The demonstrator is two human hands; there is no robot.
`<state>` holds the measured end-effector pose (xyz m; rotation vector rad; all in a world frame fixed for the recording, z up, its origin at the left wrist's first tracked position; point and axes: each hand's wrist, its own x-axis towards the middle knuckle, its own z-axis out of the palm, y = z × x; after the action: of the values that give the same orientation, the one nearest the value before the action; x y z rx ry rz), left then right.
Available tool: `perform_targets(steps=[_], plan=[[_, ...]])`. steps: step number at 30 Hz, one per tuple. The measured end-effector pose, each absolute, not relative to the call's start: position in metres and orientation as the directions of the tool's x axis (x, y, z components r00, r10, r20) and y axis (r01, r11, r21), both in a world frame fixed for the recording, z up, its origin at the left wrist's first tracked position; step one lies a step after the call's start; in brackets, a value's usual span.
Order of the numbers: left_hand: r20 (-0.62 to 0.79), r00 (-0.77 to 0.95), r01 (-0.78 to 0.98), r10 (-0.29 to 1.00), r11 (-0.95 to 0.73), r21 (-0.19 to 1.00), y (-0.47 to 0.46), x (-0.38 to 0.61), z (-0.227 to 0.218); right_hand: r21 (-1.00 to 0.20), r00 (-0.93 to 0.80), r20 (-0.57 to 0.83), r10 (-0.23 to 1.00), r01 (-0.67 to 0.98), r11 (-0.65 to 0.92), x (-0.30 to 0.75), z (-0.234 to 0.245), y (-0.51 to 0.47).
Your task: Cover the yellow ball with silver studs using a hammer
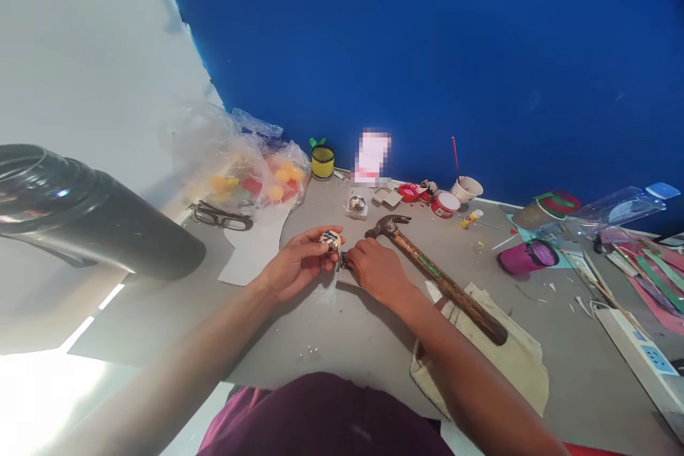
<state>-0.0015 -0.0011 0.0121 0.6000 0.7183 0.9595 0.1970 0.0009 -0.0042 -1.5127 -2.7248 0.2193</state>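
My left hand [302, 261] is closed round a small round piece [330, 241] with a shiny, mirror-like mosaic surface, raised a little above the grey table. Right beside it, my right hand [377, 269] has its fingers bent down over a small pile of shiny bits [345, 261] on a pale flat piece [347, 278]. Its fingertips are partly hidden, so what they pinch does not show clearly. Farther back, another shiny domed piece [357, 204] rests on a small white block [356, 214].
A hammer [443, 274] lies right of my hands, partly on a cream cloth [516, 363]. Eyeglasses [221, 216], a plastic bag [256, 157] and a large dark cylinder [107, 221] stand left. Behind are a yellow cup [322, 162], paint pots [445, 204] and a magenta cup [526, 257].
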Motion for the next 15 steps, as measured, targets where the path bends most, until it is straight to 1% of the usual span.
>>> perform_targets(steps=[3,5,9,12,14,15], plan=[[-0.279,0.421,-0.498,0.863,0.477,0.724,-0.001,-0.002,0.011,-0.162,-0.532,-0.044,0.845,0.839,0.52,0.195,-0.005,0.0],[-0.284,0.438,-0.492,0.853,0.492,0.718,-0.001,-0.003,0.009,-0.2,-0.529,-0.015,0.848,0.833,0.516,0.196,-0.007,0.0],[-0.294,0.444,-0.502,0.847,0.507,0.701,0.0,-0.004,0.009,-0.32,-0.49,0.087,0.868,0.811,0.49,0.201,-0.01,0.0],[-0.297,0.451,-0.509,0.842,0.516,0.689,0.0,-0.004,0.01,-0.49,-0.471,0.164,0.867,0.724,0.486,0.205,-0.01,0.002],[-0.296,0.439,-0.504,0.848,0.505,0.701,0.0,-0.004,0.01,-0.653,-0.432,0.205,0.879,0.608,0.451,0.205,-0.006,0.002],[-0.291,0.43,-0.498,0.855,0.493,0.714,0.0,-0.004,0.01,-0.74,-0.392,0.21,0.896,0.535,0.407,0.205,-0.004,0.001]])
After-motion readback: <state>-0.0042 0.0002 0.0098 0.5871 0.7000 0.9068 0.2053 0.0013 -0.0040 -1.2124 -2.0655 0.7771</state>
